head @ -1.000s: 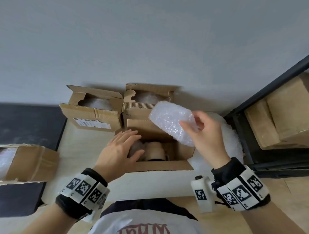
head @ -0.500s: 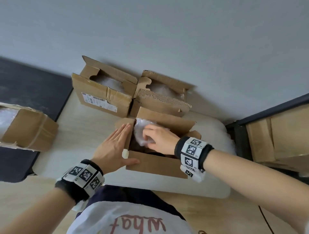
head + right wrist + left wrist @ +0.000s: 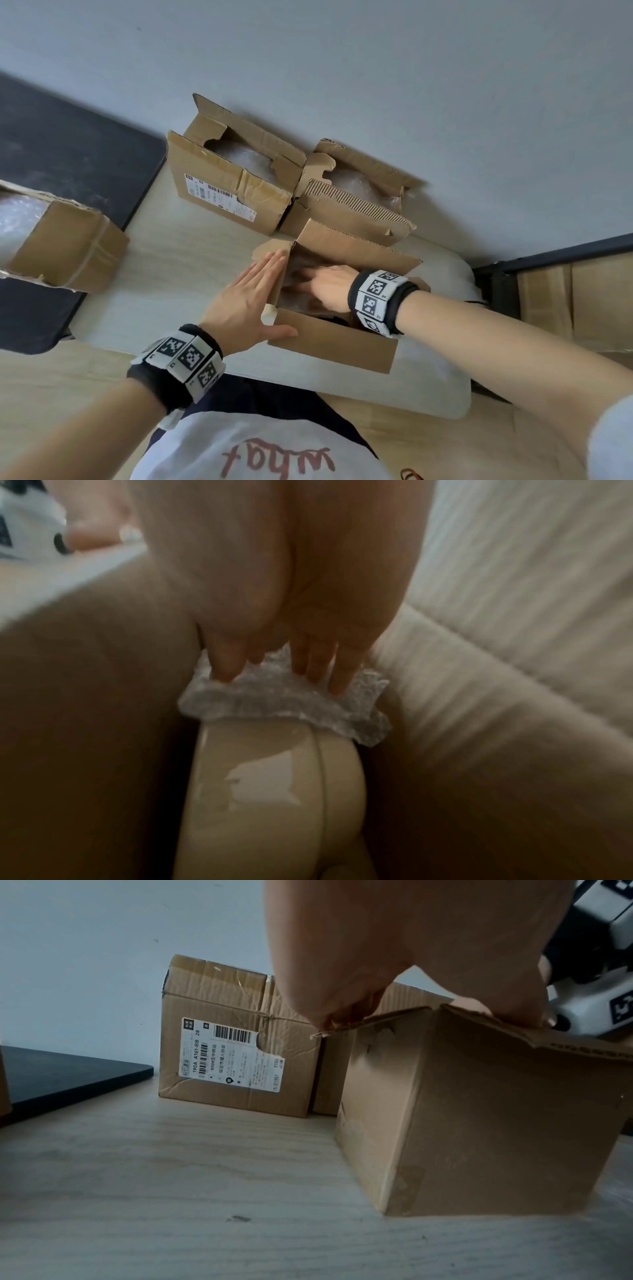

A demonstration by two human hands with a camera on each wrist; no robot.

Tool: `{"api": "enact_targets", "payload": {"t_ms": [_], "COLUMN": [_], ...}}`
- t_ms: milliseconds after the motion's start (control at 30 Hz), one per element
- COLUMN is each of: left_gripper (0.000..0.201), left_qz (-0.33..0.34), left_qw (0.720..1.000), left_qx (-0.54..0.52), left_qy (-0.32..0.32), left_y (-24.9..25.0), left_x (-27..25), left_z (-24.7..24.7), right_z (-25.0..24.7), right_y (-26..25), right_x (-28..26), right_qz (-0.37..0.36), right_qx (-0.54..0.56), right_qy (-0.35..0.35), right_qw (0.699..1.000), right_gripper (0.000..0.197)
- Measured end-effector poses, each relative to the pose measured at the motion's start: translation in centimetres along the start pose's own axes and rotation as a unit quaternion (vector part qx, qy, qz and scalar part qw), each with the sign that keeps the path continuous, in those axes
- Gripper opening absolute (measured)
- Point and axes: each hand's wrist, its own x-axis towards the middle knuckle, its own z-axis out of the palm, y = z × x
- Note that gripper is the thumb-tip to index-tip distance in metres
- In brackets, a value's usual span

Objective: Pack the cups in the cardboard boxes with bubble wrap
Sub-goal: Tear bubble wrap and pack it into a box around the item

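The nearest open cardboard box (image 3: 332, 342) stands on the pale table (image 3: 178, 260). My left hand (image 3: 246, 298) lies flat with straight fingers on its left flap, the thumb against the front wall; in the left wrist view the hand (image 3: 394, 947) rests on the box's top edge (image 3: 479, 1096). My right hand (image 3: 320, 284) reaches inside the box. In the right wrist view its straight fingers (image 3: 318, 666) press a wad of bubble wrap (image 3: 284, 704) down beside a glossy beige cup (image 3: 274, 791). The box's depth hides the cup from the head view.
Two open boxes (image 3: 233, 195) (image 3: 352, 212) with bubble wrap inside stand behind, against the wall. Another box (image 3: 65, 246) lies at the left on a dark surface (image 3: 68, 147). White padding (image 3: 442, 284) lies under the near box. A black shelf with cardboard (image 3: 565, 291) is at the right.
My right hand brought the bubble wrap from above the box down into it. My left hand shifted from the box's opening onto the left flap.
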Motion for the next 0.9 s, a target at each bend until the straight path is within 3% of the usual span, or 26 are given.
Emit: {"api": "enact_targets", "payload": {"t_ms": [167, 333, 567, 667, 733, 833, 900], "left_gripper": [0.114, 0.114, 0.114, 0.114, 0.108, 0.088, 0.069], "left_qz": [0.002, 0.002, -0.006, -0.005, 0.004, 0.046, 0.101], "left_qw": [1.0, 1.0, 0.998, 0.996, 0.99, 0.975, 0.962], "left_qx": [0.014, 0.03, 0.068, 0.089, 0.139, 0.219, 0.251], "left_qy": [-0.004, -0.006, -0.016, -0.022, -0.018, 0.004, 0.027], "left_y": [-0.2, -0.1, 0.3, 0.5, 1.1, 2.4, 3.1], "left_x": [0.1, 0.0, 0.0, -0.3, -0.5, -0.6, -0.3], "left_z": [0.3, 0.3, 0.1, -0.1, -0.4, -0.6, -0.3], "right_z": [0.9, 1.2, 3.2, 1.8, 1.6, 3.0, 5.5], "right_y": [-0.7, 1.3, 1.0, 0.8, 1.3, 3.2, 5.1], "right_x": [1.2, -1.0, -1.6, -3.1, -5.7, -10.5, -12.9], "right_qz": [-0.003, -0.026, -0.052, -0.029, -0.01, 0.066, 0.149], "right_qx": [0.022, 0.075, -0.016, 0.074, 0.189, 0.279, 0.286], "right_qy": [-0.068, 0.047, -0.016, 0.069, 0.207, 0.448, 0.547], "right_qw": [0.997, 0.996, 0.998, 0.994, 0.96, 0.847, 0.773], "right_gripper": [0.06, 0.044, 0.049, 0.043, 0.037, 0.024, 0.017]}}
